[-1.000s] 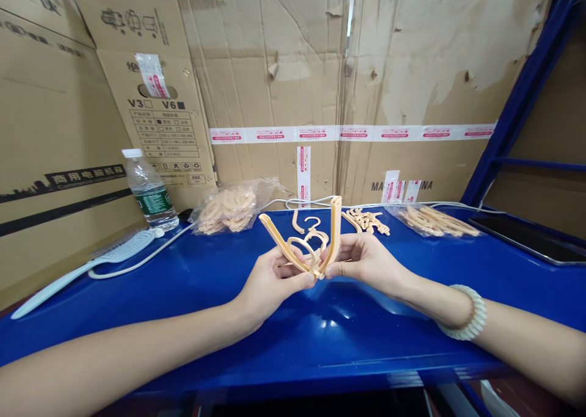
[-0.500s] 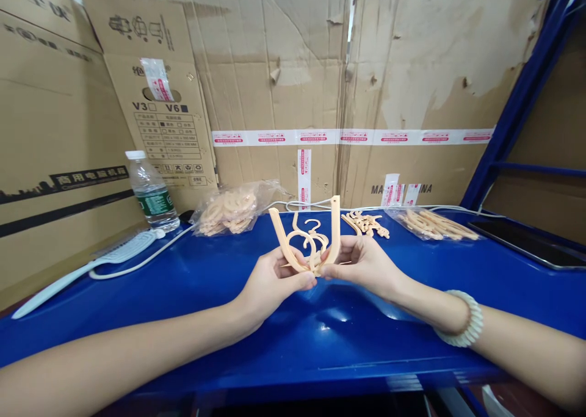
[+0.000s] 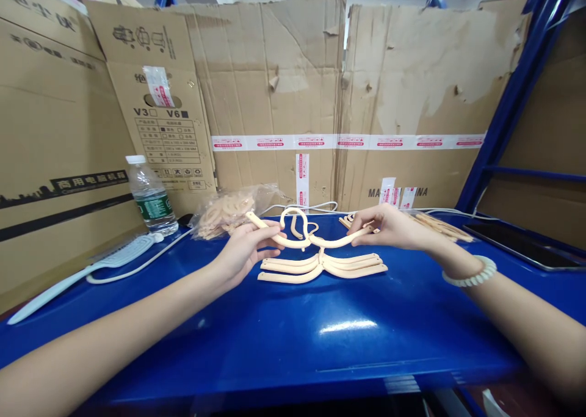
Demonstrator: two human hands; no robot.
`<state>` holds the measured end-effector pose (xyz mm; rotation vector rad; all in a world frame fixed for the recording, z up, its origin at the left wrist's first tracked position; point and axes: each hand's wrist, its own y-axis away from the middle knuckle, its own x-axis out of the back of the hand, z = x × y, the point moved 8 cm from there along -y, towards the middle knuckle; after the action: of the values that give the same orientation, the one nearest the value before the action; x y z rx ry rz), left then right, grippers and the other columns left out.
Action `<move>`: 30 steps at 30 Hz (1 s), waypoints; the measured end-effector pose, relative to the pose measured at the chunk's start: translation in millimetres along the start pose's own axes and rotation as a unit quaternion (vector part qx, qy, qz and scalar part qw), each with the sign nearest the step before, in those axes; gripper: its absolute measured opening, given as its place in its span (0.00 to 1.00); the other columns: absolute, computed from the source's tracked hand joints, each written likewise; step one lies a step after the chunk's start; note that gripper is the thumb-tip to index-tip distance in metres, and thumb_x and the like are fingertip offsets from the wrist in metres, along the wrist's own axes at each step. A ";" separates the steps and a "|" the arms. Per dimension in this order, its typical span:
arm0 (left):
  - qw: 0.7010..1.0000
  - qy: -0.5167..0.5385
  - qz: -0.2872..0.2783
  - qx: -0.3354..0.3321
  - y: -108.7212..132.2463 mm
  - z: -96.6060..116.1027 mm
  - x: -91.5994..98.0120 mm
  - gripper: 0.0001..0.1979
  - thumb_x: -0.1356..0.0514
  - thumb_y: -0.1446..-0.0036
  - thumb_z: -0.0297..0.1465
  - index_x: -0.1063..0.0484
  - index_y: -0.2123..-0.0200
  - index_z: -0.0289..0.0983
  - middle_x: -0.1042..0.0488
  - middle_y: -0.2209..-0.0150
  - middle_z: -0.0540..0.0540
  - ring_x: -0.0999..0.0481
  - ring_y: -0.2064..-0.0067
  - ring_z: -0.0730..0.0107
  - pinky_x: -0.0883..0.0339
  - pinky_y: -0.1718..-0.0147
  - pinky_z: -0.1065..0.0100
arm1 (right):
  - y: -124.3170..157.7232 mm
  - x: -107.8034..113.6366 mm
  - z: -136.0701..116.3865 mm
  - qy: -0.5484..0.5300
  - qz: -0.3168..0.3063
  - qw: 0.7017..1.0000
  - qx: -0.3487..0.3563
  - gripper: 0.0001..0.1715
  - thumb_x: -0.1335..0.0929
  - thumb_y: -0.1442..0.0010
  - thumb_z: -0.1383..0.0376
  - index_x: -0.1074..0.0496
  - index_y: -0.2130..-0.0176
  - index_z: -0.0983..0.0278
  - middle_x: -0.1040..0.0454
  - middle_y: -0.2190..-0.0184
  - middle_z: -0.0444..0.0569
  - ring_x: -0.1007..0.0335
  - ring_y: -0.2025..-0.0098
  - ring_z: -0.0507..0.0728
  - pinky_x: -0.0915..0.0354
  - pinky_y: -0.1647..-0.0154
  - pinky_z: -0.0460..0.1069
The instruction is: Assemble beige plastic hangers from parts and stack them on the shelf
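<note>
A beige folding clothes hanger [image 3: 337, 243] is stretched between my two hands, its arms spread wide and its curved hook standing up at the middle. My left hand [image 3: 242, 246] pinches the left arm near its end. On the other side, the fingers of my right hand [image 3: 389, 226] close on the tip of the right arm. Just below it, several similar hangers [image 3: 288, 278] lie together on the blue table [image 3: 256, 337], arms spread. More beige pieces [image 3: 347, 221] lie behind, partly hidden by my right hand.
At the back left stand a plastic bag of beige parts [image 3: 224, 212] and a water bottle [image 3: 153, 200]. A pale blue hairbrush [image 3: 91, 273] and white cable lie at left. Another bag of parts [image 3: 442, 226] and a dark tablet [image 3: 513, 246] are at right. Cardboard [image 3: 274, 99] walls the back.
The hanger's arms went from folded upward in a U to spread sideways. My hands moved apart, from its centre to its ends, and farther forward. The lying hangers now show below.
</note>
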<state>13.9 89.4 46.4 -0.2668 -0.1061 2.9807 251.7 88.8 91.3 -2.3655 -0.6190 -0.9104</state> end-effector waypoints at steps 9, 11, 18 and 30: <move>0.951 -0.257 -0.172 -0.018 -13.9 22.4 4.6 0.10 0.31 0.55 0.30 0.28 0.70 0.35 0.24 0.72 0.49 0.23 0.66 0.71 0.30 0.64 0.71 | 6.2 -5.4 0.8 0.143 -0.116 0.983 0.023 0.12 0.27 0.50 0.59 0.25 0.70 0.66 0.25 0.73 0.46 0.30 0.70 0.53 0.37 0.71 0.47; 0.886 -0.397 -0.230 -0.074 -6.8 27.3 -3.8 0.09 0.32 0.53 0.33 0.27 0.71 0.35 0.24 0.71 0.49 0.25 0.68 0.71 0.33 0.67 0.71 | 8.3 -13.0 4.2 0.142 -0.158 0.977 0.009 0.13 0.27 0.49 0.58 0.26 0.71 0.66 0.26 0.74 0.46 0.31 0.71 0.53 0.38 0.72 0.47; 0.680 -0.627 -0.310 -0.222 29.3 18.1 -37.6 0.05 0.37 0.47 0.32 0.28 0.71 0.36 0.26 0.71 0.50 0.29 0.69 0.71 0.40 0.71 0.72 | 16.0 -42.2 19.3 0.148 -0.256 0.953 -0.061 0.16 0.25 0.54 0.58 0.28 0.73 0.67 0.27 0.76 0.45 0.34 0.75 0.51 0.42 0.75 0.44; 0.610 -0.677 -0.290 -0.293 37.0 7.9 -41.4 0.05 0.43 0.47 0.24 0.32 0.74 0.37 0.30 0.72 0.51 0.31 0.70 0.71 0.45 0.73 0.71 | 12.4 -39.4 37.8 0.172 -0.237 0.954 -0.061 0.21 0.25 0.55 0.51 0.27 0.75 0.66 0.26 0.78 0.45 0.33 0.76 0.51 0.42 0.77 0.45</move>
<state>47.6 46.2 58.2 1.6228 -1.0376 1.6974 250.2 93.9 35.5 -2.1130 -1.0293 -1.5690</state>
